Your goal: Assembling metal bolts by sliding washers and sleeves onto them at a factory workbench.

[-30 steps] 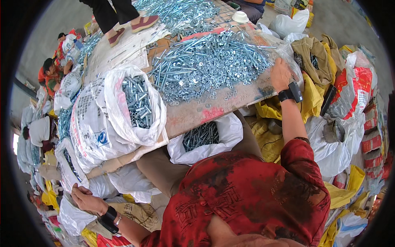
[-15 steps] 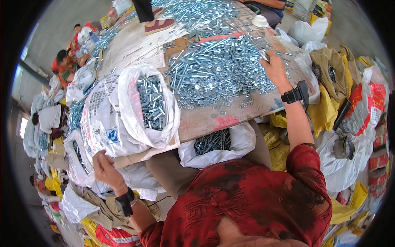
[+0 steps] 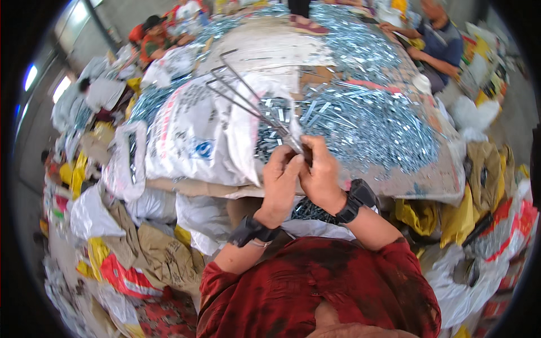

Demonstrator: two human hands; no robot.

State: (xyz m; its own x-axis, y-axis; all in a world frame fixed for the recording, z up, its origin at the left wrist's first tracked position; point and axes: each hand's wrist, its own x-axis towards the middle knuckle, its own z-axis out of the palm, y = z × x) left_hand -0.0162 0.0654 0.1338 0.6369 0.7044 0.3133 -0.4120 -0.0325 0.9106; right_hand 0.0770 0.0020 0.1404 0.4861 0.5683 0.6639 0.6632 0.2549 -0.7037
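Note:
My left hand [image 3: 280,177] and my right hand [image 3: 320,173] meet in front of me, above the table's near edge. Between them they grip the lower end of several thin metal rods [image 3: 248,100], which fan out up and to the left; at least one has a bent tip. Silvery metal shows at the grip, but fingers and blur hide what it is. Just behind my hands lies a white woven sack [image 3: 194,138], its mouth full of short metal sleeves [image 3: 270,147]. To the right spreads a heap of shiny bolts and small hardware [image 3: 366,127].
A worn board table [image 3: 414,183] carries more hardware toward the back, where a person's shoes [image 3: 309,25] stand on it. Another person [image 3: 442,45] sits at the far right. Stuffed sacks [image 3: 96,211] crowd both sides. An open bag of dark metal pieces [image 3: 310,210] sits below my hands.
My right hand has come in from the heap's right side, and my left from beside the sack. Both now hold the rods together. The view has swung to the right.

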